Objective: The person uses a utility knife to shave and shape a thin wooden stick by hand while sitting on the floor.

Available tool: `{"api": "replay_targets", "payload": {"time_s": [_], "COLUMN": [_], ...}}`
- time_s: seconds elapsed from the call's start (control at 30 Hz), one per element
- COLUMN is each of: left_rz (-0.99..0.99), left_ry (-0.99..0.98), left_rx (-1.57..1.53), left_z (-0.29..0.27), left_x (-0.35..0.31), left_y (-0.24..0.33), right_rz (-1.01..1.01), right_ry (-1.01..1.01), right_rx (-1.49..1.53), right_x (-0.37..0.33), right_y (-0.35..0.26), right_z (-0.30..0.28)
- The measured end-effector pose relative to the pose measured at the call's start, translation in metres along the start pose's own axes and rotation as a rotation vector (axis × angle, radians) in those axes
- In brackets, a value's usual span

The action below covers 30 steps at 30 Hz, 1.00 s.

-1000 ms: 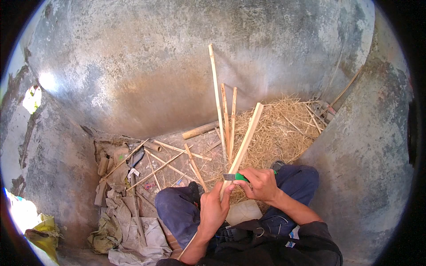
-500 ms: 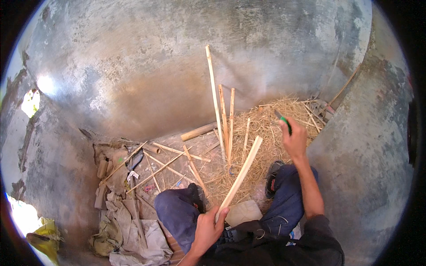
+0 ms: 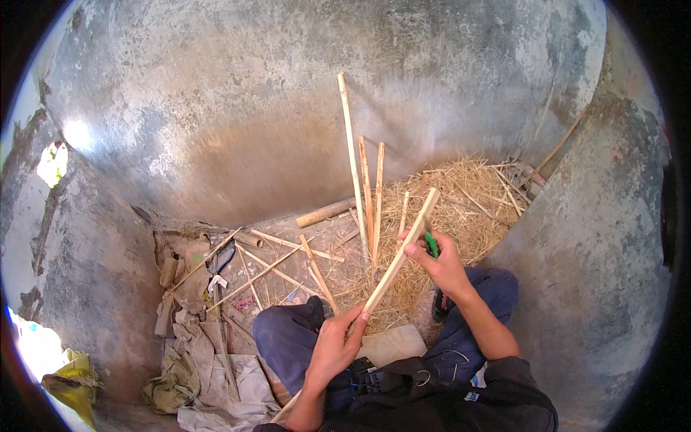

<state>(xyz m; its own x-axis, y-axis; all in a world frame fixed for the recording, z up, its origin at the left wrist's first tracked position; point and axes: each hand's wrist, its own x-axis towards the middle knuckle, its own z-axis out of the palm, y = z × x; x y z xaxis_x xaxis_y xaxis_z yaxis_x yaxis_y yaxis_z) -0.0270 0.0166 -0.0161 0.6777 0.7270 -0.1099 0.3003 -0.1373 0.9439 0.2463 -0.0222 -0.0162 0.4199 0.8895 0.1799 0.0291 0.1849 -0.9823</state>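
My left hand (image 3: 337, 342) is closed around a long, pale split bamboo strip (image 3: 389, 279), which slants up and away to the right. The strip's lower end passes back under my left forearm. In my right hand (image 3: 443, 266) is a knife with a green handle (image 3: 432, 245). Its blade lies at the strip's upper part and is mostly hidden, so I cannot tell whether it is cutting in. My right thumb touches the strip's side. Beneath the strip, between my folded legs, lies a pale flat block (image 3: 392, 345).
Several bamboo sticks (image 3: 345, 137) lean on the curved grey wall (image 3: 237, 108). A heap of shavings (image 3: 468, 194) lies ahead right. More sticks (image 3: 270, 270) cross on the floor at left, beside a crumpled grey sack (image 3: 230, 392). A thick bamboo piece (image 3: 325, 213) rests by the wall.
My right hand has come down and left with the knife, from beside the shavings to the strip. The strip has shifted upward, and its lower end now shows below my left hand.
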Motion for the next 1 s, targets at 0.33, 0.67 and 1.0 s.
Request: {"api": "replay_targets", "payload": {"time_s": [0.33, 0.67, 1.0], "left_rz": [0.028, -0.062, 0.101], "left_ry": [-0.469, -0.236, -0.008], "left_rx": [-0.139, -0.103, 0.058], "left_z": [-0.036, -0.024, 0.001], "left_x": [-0.003, 0.003, 0.016], "left_y": [-0.031, -0.023, 0.011], "right_rz": [0.049, -0.324, -0.610], "right_ry": [0.172, 0.180, -0.136], "right_rx": [0.430, -0.192, -0.780], "right_x": [0.010, 0.005, -0.044], "right_y": [-0.010, 0.001, 0.005], "right_z": [-0.029, -0.007, 0.034]}}
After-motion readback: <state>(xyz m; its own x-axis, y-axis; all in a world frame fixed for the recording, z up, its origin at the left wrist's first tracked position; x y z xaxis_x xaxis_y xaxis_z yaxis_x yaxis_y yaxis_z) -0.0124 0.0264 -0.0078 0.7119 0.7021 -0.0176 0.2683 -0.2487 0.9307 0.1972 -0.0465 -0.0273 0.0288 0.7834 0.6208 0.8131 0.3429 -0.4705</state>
